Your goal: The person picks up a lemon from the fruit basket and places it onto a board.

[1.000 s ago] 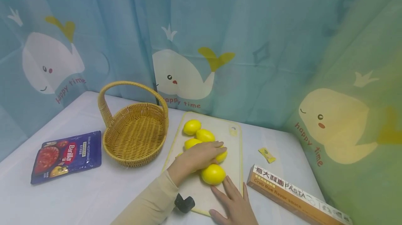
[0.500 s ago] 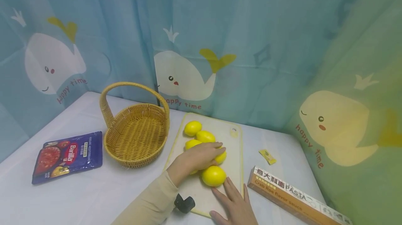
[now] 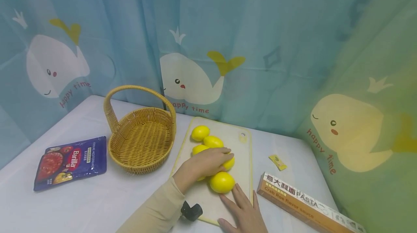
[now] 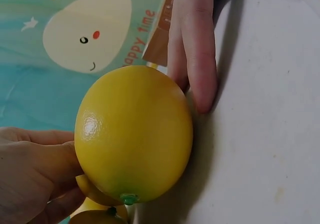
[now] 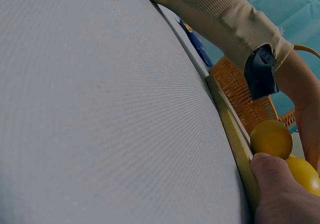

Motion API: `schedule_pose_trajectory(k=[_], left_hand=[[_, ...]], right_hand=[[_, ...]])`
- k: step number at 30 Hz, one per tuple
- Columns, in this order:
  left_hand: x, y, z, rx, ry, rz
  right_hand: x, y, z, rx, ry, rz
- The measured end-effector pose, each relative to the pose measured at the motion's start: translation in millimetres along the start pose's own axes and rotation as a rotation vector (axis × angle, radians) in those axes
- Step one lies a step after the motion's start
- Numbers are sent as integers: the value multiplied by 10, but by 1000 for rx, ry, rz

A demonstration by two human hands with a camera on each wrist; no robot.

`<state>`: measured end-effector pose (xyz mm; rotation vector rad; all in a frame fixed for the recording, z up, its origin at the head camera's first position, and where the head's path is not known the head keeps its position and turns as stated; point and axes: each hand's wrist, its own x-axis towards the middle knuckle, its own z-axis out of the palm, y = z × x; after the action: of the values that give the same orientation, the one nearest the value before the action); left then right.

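Several yellow lemons [image 3: 200,133] lie grouped on a white cutting board [image 3: 208,207] with a yellow edge. My left hand [image 3: 208,162] reaches over the group, fingers bent over a lemon [image 3: 229,163] on the right side; its palm hides part of the others. Closest to me is another lemon [image 3: 222,182], large in the left wrist view, with a green tip. My right hand [image 3: 242,209] rests on the board's near right part, fingers extended, fingertips right at this near lemon. The right thumb [image 5: 280,189] shows beside the board's edge in the right wrist view.
A wicker basket [image 3: 141,164] with a tall handle stands left of the board. Further left lies a blue Barilla pouch [image 3: 71,162]. To the right are a small yellow packet [image 3: 277,162] and a long pasta box [image 3: 303,202]. A patterned curtain [image 3: 270,92] hangs behind the table.
Both hands and the lemons stay essentially in place; the head view has shifted very slightly.
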<state>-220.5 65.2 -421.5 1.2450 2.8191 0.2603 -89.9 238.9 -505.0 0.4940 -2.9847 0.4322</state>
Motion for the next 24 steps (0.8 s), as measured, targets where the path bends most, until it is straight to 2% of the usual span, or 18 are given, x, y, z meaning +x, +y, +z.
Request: schedule_pose_trajectory(k=[12, 18, 24], left_hand=[[-31, 8, -51, -48, 5, -24], [-37, 4, -71, -47, 21, -8], [-46, 1, -71, -28, 37, 3]], right_hand=[[11, 5, -8, 16, -27, 18], [8, 9, -5, 10, -18, 21], [11, 4, -3, 17, -44, 42]])
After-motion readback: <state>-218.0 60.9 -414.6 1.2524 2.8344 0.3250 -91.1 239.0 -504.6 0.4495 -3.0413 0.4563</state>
